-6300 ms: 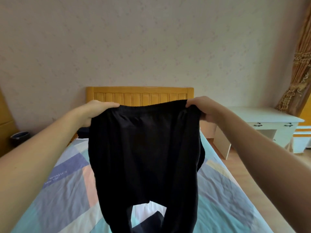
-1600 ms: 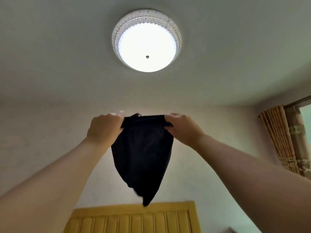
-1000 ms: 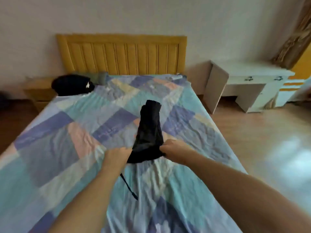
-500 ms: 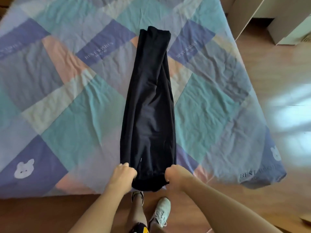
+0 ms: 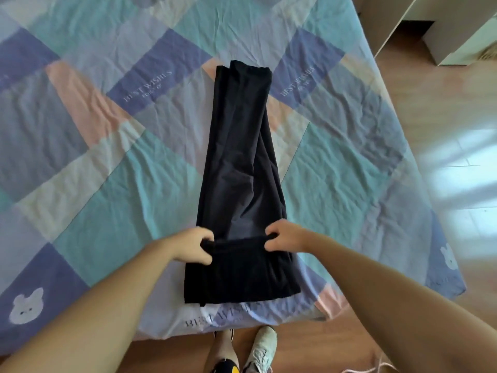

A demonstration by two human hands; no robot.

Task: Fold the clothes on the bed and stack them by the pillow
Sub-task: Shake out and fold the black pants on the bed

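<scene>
Left hand (image 5: 194, 246) pinches the near-left corner of the black trousers (image 5: 242, 168), fingers curled round the edge. Right hand (image 5: 285, 238) does the same at the near-right corner. I see both hands level with each other and the cloth edge taut between them. The near end looks doubled over onto the rest, with the fold line at the foot edge of the bed (image 5: 349, 162).

Trousers lie flat on the patchwork sheet, roughly mid-width, slightly right of centre. Long axis runs straight away from me toward the head of the bed, far end narrower and squared off, two layers slightly offset there.

Room: bare sheet wide on the left, a narrower strip on the right before the bed edge drops to wood floor (image 5: 443, 103). White furniture (image 5: 403, 25) sits top right, well apart from the hands. My shoe (image 5: 262, 348) shows on the floor just below the bed's foot edge.
</scene>
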